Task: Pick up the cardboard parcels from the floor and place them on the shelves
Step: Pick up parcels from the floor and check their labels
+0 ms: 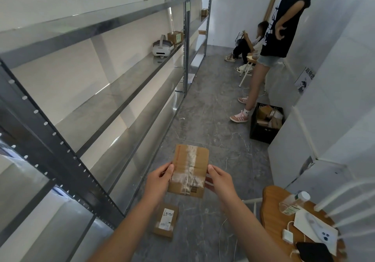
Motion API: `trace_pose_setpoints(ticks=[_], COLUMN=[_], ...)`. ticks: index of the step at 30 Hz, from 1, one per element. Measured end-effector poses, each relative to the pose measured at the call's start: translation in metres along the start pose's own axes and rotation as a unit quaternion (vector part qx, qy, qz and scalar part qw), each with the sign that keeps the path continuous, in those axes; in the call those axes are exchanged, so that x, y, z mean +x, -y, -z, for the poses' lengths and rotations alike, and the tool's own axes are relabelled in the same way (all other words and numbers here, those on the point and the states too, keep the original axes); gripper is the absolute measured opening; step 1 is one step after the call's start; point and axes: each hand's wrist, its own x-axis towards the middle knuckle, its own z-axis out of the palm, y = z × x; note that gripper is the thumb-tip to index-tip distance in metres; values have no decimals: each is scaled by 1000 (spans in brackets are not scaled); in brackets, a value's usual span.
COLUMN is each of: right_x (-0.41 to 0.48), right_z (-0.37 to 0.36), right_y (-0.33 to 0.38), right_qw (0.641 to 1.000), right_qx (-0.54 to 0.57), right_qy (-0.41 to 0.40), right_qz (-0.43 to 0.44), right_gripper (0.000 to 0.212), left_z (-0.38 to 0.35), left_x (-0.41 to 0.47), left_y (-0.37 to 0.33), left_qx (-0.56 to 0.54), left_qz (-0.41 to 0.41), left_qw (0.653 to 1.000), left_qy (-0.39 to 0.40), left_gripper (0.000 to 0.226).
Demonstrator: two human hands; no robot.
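Note:
I hold a flat cardboard parcel (189, 170) sealed with clear tape in front of me, above the floor. My left hand (158, 182) grips its left edge and my right hand (220, 182) grips its right edge, thumbs on top. A second small cardboard parcel (166, 221) with a white label lies on the grey floor below my left forearm. The metal shelves (113, 99) run along my left side, most of their boards bare.
A white headset (162, 48) and a small box (175, 36) sit on a far shelf. A black crate (263, 133) of parcels stands on the floor at right. One person stands and another sits further down the aisle. A wooden table (272, 211) with phones and a bottle is at lower right.

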Motion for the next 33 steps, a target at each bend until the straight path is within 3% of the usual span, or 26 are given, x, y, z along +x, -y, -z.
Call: trace_pose_setpoints(ticks=[8,18,25,31,33], right_x=[6,19,20,19,19], right_z=[4,9,9,11,11], right_y=[4,-1,-7,-10,-11], right_qw=[998,996,996,998,998], right_qx=[65,74,71,34,18], right_qy=[-8,-11,13,50,53], right_qz=[-11,-48,-46,-5,-3], right_gripper=[27,36,32,31,30], left_z=[-6,-6,-7,-2,0], left_x=[-5,-8,-10,-9,-10], left_y=[-10,-1,-6,3,4], left_qx=[-18,-10,-117,-155,-150], left_qz=[-33,-6,46,76,70], left_qw=[999,1000,992,985,986], left_qy=[-13,4,13,17,19], left_gripper=[35,40,21,60,62])
